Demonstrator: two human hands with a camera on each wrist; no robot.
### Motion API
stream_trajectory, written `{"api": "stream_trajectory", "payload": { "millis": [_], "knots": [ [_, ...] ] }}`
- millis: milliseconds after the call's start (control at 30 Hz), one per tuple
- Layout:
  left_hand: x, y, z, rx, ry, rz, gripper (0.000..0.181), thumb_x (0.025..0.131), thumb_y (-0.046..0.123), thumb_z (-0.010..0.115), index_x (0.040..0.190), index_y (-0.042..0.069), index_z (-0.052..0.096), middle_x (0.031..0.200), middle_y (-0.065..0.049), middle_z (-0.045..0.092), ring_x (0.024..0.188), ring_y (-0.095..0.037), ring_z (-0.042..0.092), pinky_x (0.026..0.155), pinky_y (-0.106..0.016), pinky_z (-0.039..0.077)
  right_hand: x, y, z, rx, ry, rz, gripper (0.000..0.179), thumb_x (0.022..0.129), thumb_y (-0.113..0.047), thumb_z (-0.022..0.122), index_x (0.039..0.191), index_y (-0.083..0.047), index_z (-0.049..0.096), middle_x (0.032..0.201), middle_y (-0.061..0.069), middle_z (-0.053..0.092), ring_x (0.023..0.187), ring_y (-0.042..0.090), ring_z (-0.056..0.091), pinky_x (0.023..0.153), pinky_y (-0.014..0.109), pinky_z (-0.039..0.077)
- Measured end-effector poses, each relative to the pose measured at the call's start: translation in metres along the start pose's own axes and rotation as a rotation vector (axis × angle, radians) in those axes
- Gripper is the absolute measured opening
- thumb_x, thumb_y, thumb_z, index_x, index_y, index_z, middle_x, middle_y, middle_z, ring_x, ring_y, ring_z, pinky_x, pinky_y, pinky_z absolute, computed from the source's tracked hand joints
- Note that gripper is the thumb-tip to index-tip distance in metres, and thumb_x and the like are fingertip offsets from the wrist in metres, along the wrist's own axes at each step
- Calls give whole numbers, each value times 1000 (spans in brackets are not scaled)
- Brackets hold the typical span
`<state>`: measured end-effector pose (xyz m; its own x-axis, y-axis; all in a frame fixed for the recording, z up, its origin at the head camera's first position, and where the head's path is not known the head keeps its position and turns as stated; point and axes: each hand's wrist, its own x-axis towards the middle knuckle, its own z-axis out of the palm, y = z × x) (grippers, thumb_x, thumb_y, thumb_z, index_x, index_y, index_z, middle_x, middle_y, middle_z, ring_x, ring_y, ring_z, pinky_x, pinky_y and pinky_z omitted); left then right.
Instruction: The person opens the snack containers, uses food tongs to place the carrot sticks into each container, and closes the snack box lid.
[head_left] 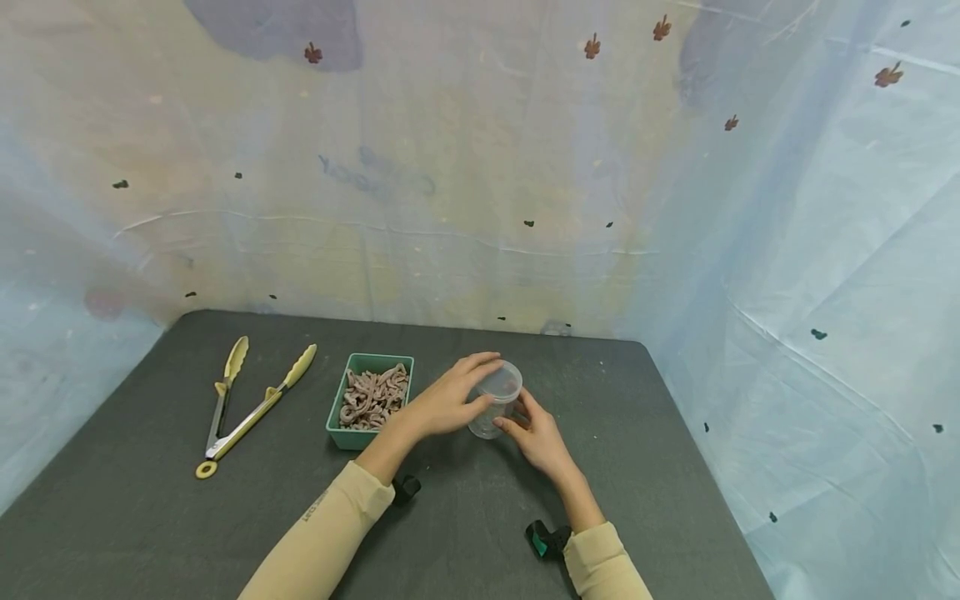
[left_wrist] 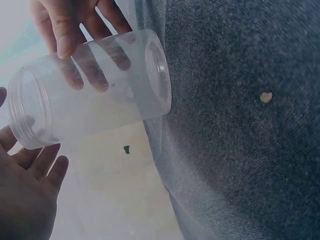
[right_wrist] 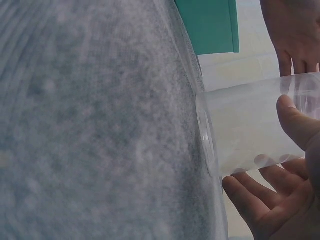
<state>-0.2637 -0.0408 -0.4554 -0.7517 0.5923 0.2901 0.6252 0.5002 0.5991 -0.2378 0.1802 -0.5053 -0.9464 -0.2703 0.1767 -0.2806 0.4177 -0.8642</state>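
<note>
A clear plastic jar [head_left: 486, 428] stands upright on the dark table, its bottom touching the cloth in both wrist views. Around its ridged, translucent lid [head_left: 502, 381] curl the fingers and thumb of my left hand [head_left: 448, 400]. My right hand [head_left: 543, 439] grips the jar's side lower down, thumb on one side and fingers on the other. Through the see-through wall [left_wrist: 95, 100] the right fingers show, and nothing is visible inside. Left of the jar, a green rectangular container [head_left: 347, 437] holds many brownish, worm-like curled pieces [head_left: 373, 397].
Farther left lie spread tongs [head_left: 244, 427] with yellow tips and a yellow ring. A dark cloth covers the table [head_left: 465, 533]. Behind and to the right hangs pale plastic sheeting [head_left: 450, 167] with small leaf marks. Small light crumbs [left_wrist: 266, 97] lie on the cloth.
</note>
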Motion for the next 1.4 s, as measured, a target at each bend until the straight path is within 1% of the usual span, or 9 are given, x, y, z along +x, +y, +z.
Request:
{"api": "stream_trajectory", "payload": {
  "millis": [100, 200, 433, 633, 933, 1133, 1400],
  "knots": [
    [0, 0, 1, -1, 4, -6, 59, 109, 30, 56, 163, 15, 37, 168, -8, 28, 154, -30, 28, 118, -57, 36, 0, 0, 0, 1, 2, 0, 74, 101, -21, 72, 163, -7, 33, 157, 22, 46, 141, 42, 49, 109, 57, 47],
    [0, 0, 1, -1, 20, -5, 59, 108, 31, 58, 162, 15, 39, 166, -9, 31, 152, -30, 31, 116, -55, 39, 0, 0, 1, 2, 2, 1, 74, 101, -20, 72, 163, -7, 34, 158, 21, 45, 141, 42, 49, 109, 57, 47],
    [2, -1, 4, 32, 77, 2, 59, 106, 34, 63, 158, 14, 45, 160, -10, 36, 148, -30, 35, 112, -53, 43, 0, 0, 0, 0, 2, -1, 73, 101, -21, 72, 163, -8, 34, 157, 21, 46, 140, 42, 50, 108, 57, 47],
    [3, 0, 4, 57, 133, 10, 59, 103, 38, 67, 154, 13, 50, 156, -10, 40, 144, -30, 40, 107, -51, 48, 0, 0, 0, -8, 0, 14, 73, 101, -22, 72, 163, -9, 34, 157, 20, 46, 140, 42, 50, 108, 57, 47],
    [2, 3, 1, 43, 156, 21, 58, 103, 38, 68, 153, 14, 51, 154, -9, 41, 143, -30, 40, 106, -51, 48, 1, 0, 0, -1, -5, 14, 74, 101, -20, 72, 163, -6, 33, 157, 21, 47, 140, 42, 50, 109, 57, 47],
    [-3, 4, -2, 46, 161, 24, 58, 103, 39, 67, 154, 15, 50, 155, -9, 41, 143, -31, 40, 107, -53, 47, 1, 0, 0, 11, -2, 7, 73, 101, -15, 72, 163, -7, 34, 155, 22, 49, 140, 42, 51, 109, 56, 46],
    [-18, 7, -9, 67, 168, 32, 60, 103, 40, 67, 154, 15, 49, 155, -10, 40, 143, -30, 41, 105, -51, 49, 1, 0, 0, 2, 3, 12, 73, 100, -19, 73, 162, -11, 36, 156, 19, 48, 141, 40, 51, 109, 55, 47]
  ]
}}
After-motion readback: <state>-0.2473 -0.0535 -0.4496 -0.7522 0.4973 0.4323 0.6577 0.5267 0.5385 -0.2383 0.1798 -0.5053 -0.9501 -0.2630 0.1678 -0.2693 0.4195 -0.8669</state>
